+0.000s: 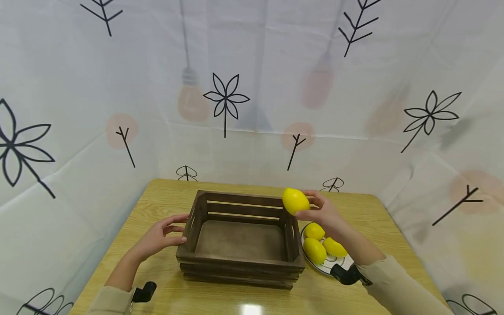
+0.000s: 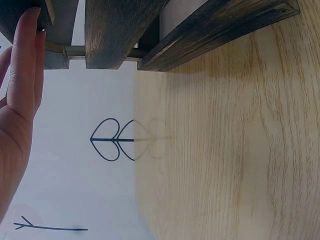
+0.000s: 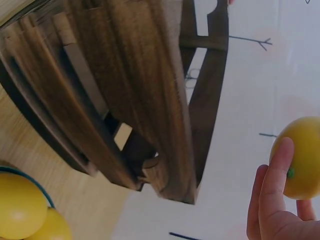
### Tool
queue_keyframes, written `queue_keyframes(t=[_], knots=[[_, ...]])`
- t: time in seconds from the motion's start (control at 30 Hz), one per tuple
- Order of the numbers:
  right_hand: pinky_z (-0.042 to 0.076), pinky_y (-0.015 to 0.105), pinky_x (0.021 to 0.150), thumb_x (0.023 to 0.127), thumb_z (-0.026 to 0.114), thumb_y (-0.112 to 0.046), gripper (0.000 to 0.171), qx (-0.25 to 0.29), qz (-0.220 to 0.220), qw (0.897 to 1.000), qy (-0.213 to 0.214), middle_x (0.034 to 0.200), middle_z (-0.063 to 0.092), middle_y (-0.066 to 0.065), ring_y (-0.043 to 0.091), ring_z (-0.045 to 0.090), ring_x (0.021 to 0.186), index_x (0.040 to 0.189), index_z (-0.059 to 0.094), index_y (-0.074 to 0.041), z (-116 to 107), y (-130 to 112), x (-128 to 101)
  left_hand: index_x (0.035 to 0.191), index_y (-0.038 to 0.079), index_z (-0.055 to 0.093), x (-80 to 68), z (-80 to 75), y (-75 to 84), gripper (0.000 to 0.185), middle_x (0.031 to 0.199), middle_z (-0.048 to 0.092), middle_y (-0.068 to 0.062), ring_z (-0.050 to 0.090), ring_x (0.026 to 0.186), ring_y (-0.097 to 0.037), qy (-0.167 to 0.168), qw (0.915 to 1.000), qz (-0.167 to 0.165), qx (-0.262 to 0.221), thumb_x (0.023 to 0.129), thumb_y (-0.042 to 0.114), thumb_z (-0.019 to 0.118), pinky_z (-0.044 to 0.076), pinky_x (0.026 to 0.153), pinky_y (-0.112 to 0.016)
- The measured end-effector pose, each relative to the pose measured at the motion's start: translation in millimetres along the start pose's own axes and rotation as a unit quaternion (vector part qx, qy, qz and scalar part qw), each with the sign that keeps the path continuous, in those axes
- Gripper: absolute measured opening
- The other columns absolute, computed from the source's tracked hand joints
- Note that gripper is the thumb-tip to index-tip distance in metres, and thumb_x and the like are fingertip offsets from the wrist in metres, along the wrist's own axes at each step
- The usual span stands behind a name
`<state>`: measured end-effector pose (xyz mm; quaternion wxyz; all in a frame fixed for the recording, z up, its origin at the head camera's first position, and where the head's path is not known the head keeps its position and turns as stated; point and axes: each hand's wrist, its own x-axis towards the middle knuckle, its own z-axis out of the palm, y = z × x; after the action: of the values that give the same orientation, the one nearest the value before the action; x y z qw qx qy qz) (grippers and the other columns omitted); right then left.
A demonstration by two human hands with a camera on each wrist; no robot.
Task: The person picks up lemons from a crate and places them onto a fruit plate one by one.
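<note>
Two hands work at a dark wooden crate [image 1: 240,238] on the table [image 1: 165,197] in the head view: the left hand [image 1: 161,236] lies with straight, relaxed fingers against the crate's left end wall, holding nothing, while the right hand [image 1: 324,212] pinches a yellow lemon [image 1: 295,201] in its fingertips, lifted above the crate's right end wall at the far corner. Three more lemons [image 1: 320,245] lie on a plate [image 1: 315,264] just beside the crate's right side; the crate's floor is bare, and open tabletop runs along the near edge and behind the crate up to the printed curtain [image 1: 252,87]. From the left wrist, the left hand's fingers [image 2: 25,65] are stretched nearly flat, their tips touching the crate's slats [image 2: 115,30], with bare table [image 2: 225,150] wide open beside them. From the right wrist, a finger [image 3: 272,185] presses the lemon [image 3: 300,157], which hangs apart from the crate [image 3: 135,95], and two lemons [image 3: 22,207] show at the lower left corner inside the plate's rim.
</note>
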<state>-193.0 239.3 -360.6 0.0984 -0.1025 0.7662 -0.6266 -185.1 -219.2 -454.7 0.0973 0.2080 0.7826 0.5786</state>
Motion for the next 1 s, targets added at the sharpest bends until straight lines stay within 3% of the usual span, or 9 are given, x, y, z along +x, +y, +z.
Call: queue_keyframes(t=[0.27,1.0], knots=[[0.05,0.036,0.082,0.084,0.068,-0.006,0.064,0.003,-0.004,1.0,0.007,0.122,0.042,0.023,0.028,0.057,0.095,0.137,0.034,-0.001,-10,8,-8,0.14,0.007,0.041,-0.4,0.7,0.4,0.063,0.14,0.037,-0.019,0.053,0.106,-0.003,0.0,1.0,0.0,-0.001,0.085,0.015,0.07,0.051,0.078,-0.033],[0.05,0.034,0.077,0.085,0.067,-0.01,0.065,-0.025,0.034,0.997,0.062,0.122,0.04,0.024,0.025,0.058,0.092,0.138,0.031,-0.002,-38,37,-31,0.14,0.008,0.042,0.2,1.6,0.3,0.063,0.14,0.038,-0.017,0.053,0.107,-0.004,0.008,0.9999,-0.008,0.01,0.084,0.016,0.07,0.051,0.079,-0.032]])
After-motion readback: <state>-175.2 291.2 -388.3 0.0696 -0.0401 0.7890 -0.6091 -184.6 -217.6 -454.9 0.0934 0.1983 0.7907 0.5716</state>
